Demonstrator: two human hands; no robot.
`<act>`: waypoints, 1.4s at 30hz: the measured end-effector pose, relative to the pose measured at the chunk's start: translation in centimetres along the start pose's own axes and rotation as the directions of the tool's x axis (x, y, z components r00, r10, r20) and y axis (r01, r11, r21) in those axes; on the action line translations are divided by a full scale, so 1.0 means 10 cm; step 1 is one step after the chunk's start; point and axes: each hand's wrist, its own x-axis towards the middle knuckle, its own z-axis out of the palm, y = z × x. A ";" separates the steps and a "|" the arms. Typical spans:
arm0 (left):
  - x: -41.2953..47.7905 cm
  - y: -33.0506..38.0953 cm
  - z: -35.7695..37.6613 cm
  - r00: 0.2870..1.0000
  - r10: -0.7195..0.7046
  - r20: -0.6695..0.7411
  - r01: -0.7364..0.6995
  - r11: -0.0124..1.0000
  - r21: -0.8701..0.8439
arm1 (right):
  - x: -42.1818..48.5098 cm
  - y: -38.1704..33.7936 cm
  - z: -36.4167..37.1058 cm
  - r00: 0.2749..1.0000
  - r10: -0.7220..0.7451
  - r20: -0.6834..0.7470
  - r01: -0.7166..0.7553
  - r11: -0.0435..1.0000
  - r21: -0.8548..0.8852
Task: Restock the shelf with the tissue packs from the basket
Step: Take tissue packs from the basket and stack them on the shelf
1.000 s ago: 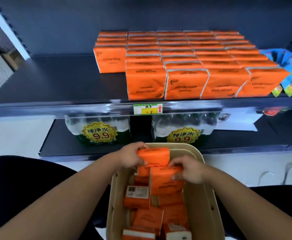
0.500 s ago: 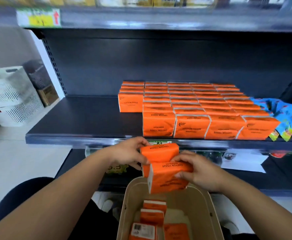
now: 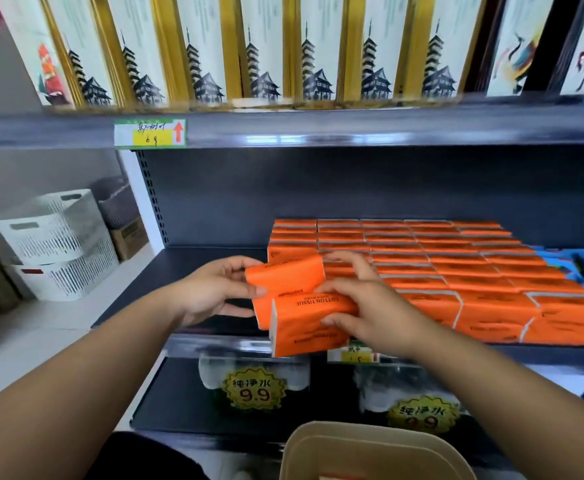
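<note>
Two orange tissue packs are held up at the front edge of the dark middle shelf [image 3: 193, 268]. My left hand [image 3: 214, 289] grips the far pack [image 3: 285, 277] by its left end. My right hand [image 3: 370, 299] grips the near pack [image 3: 304, 323] from the right, thumb under it and fingers over the top. Both packs hang just left of the rows of orange tissue packs [image 3: 456, 271] that fill the right part of the shelf. The beige basket [image 3: 370, 452] shows only its rim at the bottom; its contents are almost hidden.
The shelf's left part is bare. Boxed goods with pagoda prints [image 3: 249, 50] stand on the shelf above. Water bottle packs with 9.9 labels [image 3: 254, 389] sit below. White crates [image 3: 54, 244] are stacked on the floor at left. Blue packets [image 3: 581, 268] lie at the far right.
Both hands have lifted the two packs out of the basket and up to the middle shelf's front edge. The view has tilted upward, so the basket has dropped to the bottom.
</note>
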 end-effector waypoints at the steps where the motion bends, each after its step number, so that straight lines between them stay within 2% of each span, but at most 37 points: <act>1: 0.00 0.01 -0.07 1.000 0.002 -0.007 -0.002 1.000 -0.004 | 0.10 -0.02 -0.01 1.000 0.001 0.004 -0.001 1.000 -0.012; 9: 0.22 0.05 -0.51 0.992 0.018 -0.126 -0.020 1.000 -0.020 | 0.87 -0.09 0.08 0.999 0.026 -0.020 -0.026 1.000 0.000; 14: 0.54 -0.18 -0.64 0.985 -0.012 -0.174 0.009 1.000 -0.022 | 1.19 0.08 0.19 0.996 0.072 0.053 -0.068 0.996 -0.065; 23: 1.11 -0.51 -0.56 0.978 -0.031 -0.205 0.031 1.000 -0.002 | 1.28 0.30 0.36 0.991 0.095 0.097 -0.084 0.990 -0.117; 26: 1.20 -0.57 -0.50 0.977 0.002 -0.213 0.007 0.999 0.042 | 1.28 0.32 0.39 0.989 0.091 0.119 -0.075 0.988 -0.132; 29: 1.28 -0.62 -0.45 0.968 0.025 -0.252 0.000 0.995 0.101 | 1.26 0.33 0.41 0.986 0.089 0.139 -0.068 0.986 -0.150; 33: 1.49 -0.82 -0.48 0.932 -0.017 -0.361 0.063 0.991 0.115 | 1.25 0.35 0.40 0.985 0.056 0.164 -0.022 0.979 -0.202; 36: 1.44 -0.71 -0.34 0.928 -0.079 -0.364 0.091 0.996 0.014 | 1.25 0.38 0.41 0.985 0.070 0.161 -0.035 0.976 -0.214; 39: 1.47 -0.67 -0.24 0.948 -0.094 -0.303 0.047 0.986 -0.159 | 1.28 0.40 0.42 0.983 0.094 0.155 -0.058 0.974 -0.221; 42: 1.50 -0.64 -0.17 0.947 -0.104 -0.302 -0.003 0.942 -0.335 | 1.34 0.41 0.44 0.975 0.121 0.187 -0.070 0.963 -0.260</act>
